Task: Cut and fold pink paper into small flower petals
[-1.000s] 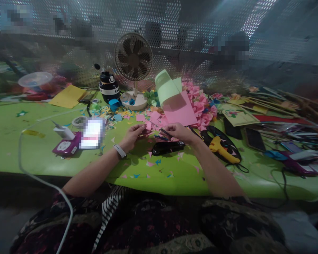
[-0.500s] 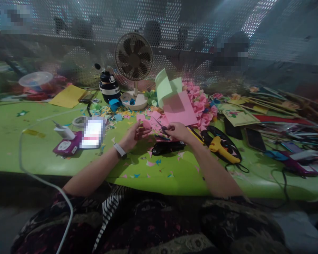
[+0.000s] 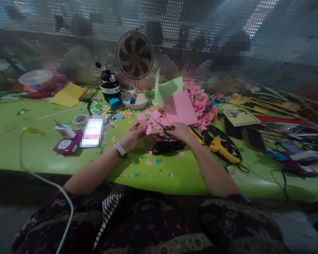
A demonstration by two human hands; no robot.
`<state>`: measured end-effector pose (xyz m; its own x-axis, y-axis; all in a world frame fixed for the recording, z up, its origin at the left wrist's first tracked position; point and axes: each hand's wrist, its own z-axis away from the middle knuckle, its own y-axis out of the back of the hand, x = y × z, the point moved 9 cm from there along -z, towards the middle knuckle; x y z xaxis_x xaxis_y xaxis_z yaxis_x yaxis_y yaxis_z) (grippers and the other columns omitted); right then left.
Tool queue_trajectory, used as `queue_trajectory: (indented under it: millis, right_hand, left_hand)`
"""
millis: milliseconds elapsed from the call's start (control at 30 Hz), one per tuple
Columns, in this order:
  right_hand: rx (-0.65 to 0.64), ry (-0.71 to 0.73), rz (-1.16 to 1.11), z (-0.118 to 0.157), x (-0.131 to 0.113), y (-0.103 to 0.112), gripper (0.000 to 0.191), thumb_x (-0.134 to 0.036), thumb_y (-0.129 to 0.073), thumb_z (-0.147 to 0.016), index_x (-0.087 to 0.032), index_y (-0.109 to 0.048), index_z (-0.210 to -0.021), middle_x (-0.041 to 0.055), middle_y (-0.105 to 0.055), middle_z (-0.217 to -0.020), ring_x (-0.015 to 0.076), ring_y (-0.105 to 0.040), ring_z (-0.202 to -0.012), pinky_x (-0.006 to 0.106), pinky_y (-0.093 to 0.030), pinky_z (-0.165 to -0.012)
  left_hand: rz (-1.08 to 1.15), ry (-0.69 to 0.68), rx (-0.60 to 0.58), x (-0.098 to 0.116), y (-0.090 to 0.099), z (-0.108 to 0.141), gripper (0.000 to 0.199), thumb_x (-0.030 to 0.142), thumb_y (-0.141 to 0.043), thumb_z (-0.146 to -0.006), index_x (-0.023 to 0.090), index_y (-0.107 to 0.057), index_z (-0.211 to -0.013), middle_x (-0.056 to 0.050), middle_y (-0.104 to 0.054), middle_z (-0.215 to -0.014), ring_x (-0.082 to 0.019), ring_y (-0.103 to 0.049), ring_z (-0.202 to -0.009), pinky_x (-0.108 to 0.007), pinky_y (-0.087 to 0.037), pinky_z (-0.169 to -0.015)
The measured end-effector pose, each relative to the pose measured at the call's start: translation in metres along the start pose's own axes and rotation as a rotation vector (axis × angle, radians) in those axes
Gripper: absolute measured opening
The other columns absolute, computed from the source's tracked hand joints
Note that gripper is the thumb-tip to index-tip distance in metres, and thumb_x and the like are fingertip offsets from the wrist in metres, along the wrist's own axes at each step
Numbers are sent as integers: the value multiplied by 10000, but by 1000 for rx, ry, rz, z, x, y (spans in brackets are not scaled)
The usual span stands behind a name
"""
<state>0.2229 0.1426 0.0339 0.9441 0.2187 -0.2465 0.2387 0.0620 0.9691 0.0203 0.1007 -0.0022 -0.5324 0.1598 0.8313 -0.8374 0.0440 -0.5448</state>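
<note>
Between its fingertips my left hand [image 3: 134, 134] pinches a small piece of pink paper [image 3: 148, 129]. My right hand [image 3: 178, 132] is closed around the handles of a pair of scissors [image 3: 161, 124], whose blades point up and left toward that paper. Behind my hands, more small pink pieces lie near a large pink sheet [image 3: 184, 109]. A light green sheet [image 3: 169, 89] leans upright behind it, in front of a heap of pink paper petals [image 3: 197, 95]. Just below my hands rests a black stapler-like object [image 3: 168, 146].
A desk fan [image 3: 135, 56] and a dark bottle [image 3: 110, 86] stand at the back. Left lies a lit phone [image 3: 92, 132] beside a purple case [image 3: 66, 144]. A yellow glue gun [image 3: 224, 150] and dark phone [image 3: 255, 139] lie right. Paper scraps litter the green table [image 3: 159, 181].
The pink piece in my left hand has turned and now hangs lower, with the fingers closer together. The light green sheet has shifted its curl. My right hand stays nearly in place.
</note>
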Motion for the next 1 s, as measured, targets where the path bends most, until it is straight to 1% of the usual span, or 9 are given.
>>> queue_trajectory:
  millis: [300, 433, 500, 533, 633, 700, 800, 900, 1000]
  right_hand:
    - [16, -6, 61, 1, -2, 2, 273, -456, -643, -813, -195, -692, -874, 88, -735, -921, 218, -617, -800, 273, -266, -562]
    - [15, -13, 80, 1, -2, 1, 298, -472, -644, -809, -194, -704, -899, 98, -738, -946, 220, -612, -800, 275, -266, -565]
    - [9, -21, 82, 1, -2, 0, 295, -467, -640, -807, -194, -710, -894, 98, -738, -923, 214, -605, -781, 276, -266, -567]
    - [6, -23, 81, 1, -2, 0, 290, -461, -636, -808, -193, -712, -891, 96, -737, -910, 211, -602, -772, 277, -267, -569]
    - [-4, -20, 80, 1, -2, 0, 283, -454, -628, -813, -194, -711, -892, 94, -733, -910, 211, -601, -779, 280, -272, -576]
    - [-5, -9, 82, 1, -3, 0, 287, -460, -626, -818, -194, -703, -894, 96, -731, -930, 216, -604, -801, 281, -272, -577]
    - [6, 7, 73, 1, -4, 1, 295, -472, -625, -820, -192, -693, -878, 98, -731, -938, 220, -606, -814, 282, -273, -578]
    - [18, 10, 17, 3, -6, 4, 275, -456, -635, -809, -191, -693, -854, 86, -729, -906, 209, -605, -797, 276, -290, -584]
    - [39, 28, -74, 5, -10, 7, 239, -418, -655, -780, -185, -692, -821, 68, -721, -854, 195, -602, -763, 269, -312, -589]
  left_hand:
    - [-94, -67, 96, 8, 10, -2, 153, 170, -788, -716, 161, -712, -849, -5, -734, -870, -87, -655, -736, -183, -502, -676]
    - [-327, -165, 178, 30, 27, -7, 110, 185, -752, -744, 156, -724, -846, -5, -700, -782, -77, -601, -662, -179, -455, -635]
    - [-458, -211, 222, 42, 39, -11, 266, 147, -775, -703, 173, -712, -960, 8, -667, -712, -97, -595, -654, -201, -460, -657]
    - [-541, -188, 229, 44, 44, -14, 328, 149, -787, -688, 177, -700, -1003, 8, -648, -678, -114, -597, -652, -219, -464, -661]
    - [-863, -151, 220, 49, 53, -19, 193, 175, -784, -676, 181, -707, -853, -22, -622, -662, -175, -608, -709, -294, -497, -741]
    - [-1014, -285, 199, 62, 46, -16, 171, 201, -800, -659, 197, -707, -803, -74, -675, -825, -240, -622, -893, -371, -482, -907]
    - [-1154, -527, 95, 73, 20, -5, 228, 269, -807, -678, 218, -729, -886, -104, -650, -1161, -307, -517, -1205, -441, -326, -1118]
    - [-1246, -477, -122, 54, -2, -3, 254, 321, -841, -649, 232, -744, -866, -95, -603, -1286, -336, -464, -1277, -493, -257, -1154]
    - [-1228, -453, -236, 40, -12, -2, 132, 265, -827, -664, 209, -711, -691, -116, -662, -1159, -333, -501, -1255, -516, -267, -1148]
